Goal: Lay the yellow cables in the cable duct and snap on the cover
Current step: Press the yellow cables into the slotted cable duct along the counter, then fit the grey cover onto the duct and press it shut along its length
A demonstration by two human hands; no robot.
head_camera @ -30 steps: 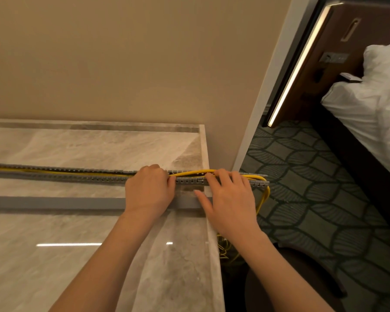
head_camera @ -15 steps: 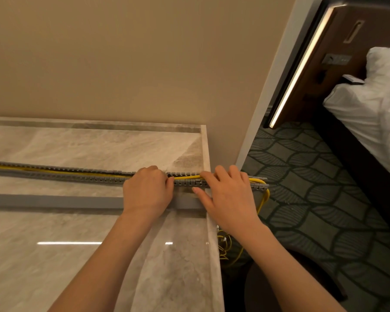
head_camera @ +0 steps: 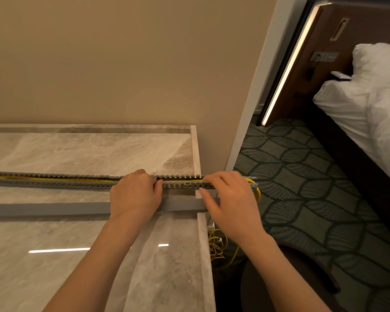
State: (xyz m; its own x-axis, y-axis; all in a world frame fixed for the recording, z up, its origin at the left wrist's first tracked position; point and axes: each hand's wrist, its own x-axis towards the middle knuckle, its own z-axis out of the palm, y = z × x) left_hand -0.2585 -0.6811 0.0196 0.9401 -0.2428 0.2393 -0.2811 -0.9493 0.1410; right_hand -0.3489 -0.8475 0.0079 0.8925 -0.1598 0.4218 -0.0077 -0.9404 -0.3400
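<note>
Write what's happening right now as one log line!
left hand pressing cable duct | right hand tucking yellow cables | cover off, on countertop

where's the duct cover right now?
Head view: the flat grey plastic cover strip lies loose on the marble countertop, parallel to and nearer the person than the slotted grey cable duct, passing under both hands.

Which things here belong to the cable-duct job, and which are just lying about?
Job:
- cable duct, slotted, on the marble counter
- yellow cables, partly in the duct, the rest hanging off its right end
- grey cover, lying in front of the duct
- left hand and right hand, both on the duct

Lying about:
- bed
- patterned carpet
- light strip
</note>
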